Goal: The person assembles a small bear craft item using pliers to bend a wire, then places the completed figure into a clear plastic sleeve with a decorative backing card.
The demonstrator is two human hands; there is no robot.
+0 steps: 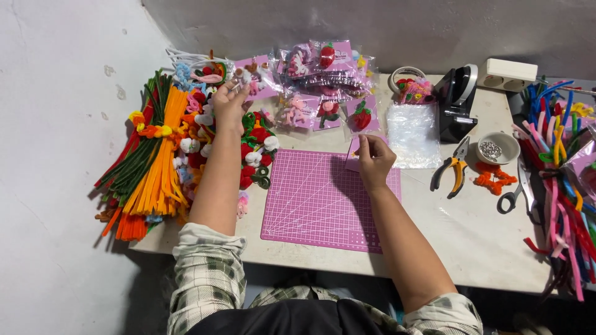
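Note:
My left hand (228,105) reaches to the far left of the table, over a heap of small pipe-cleaner ornaments (254,149), and pinches a small white fuzzy piece (241,75) between its fingertips. My right hand (372,158) rests at the top right corner of the pink cutting mat (310,205) and holds a small pink backing card (354,162) by its edge. Packaged ornaments on pink cards (326,77) lie fanned out beyond both hands.
Orange, green and red pipe cleaners (149,167) pile up at the left edge. At right lie clear bags (413,133), a black tape dispenser (456,102), yellow-handled pliers (456,170), a small bowl (496,149), scissors (518,192), mixed pipe cleaners (562,180).

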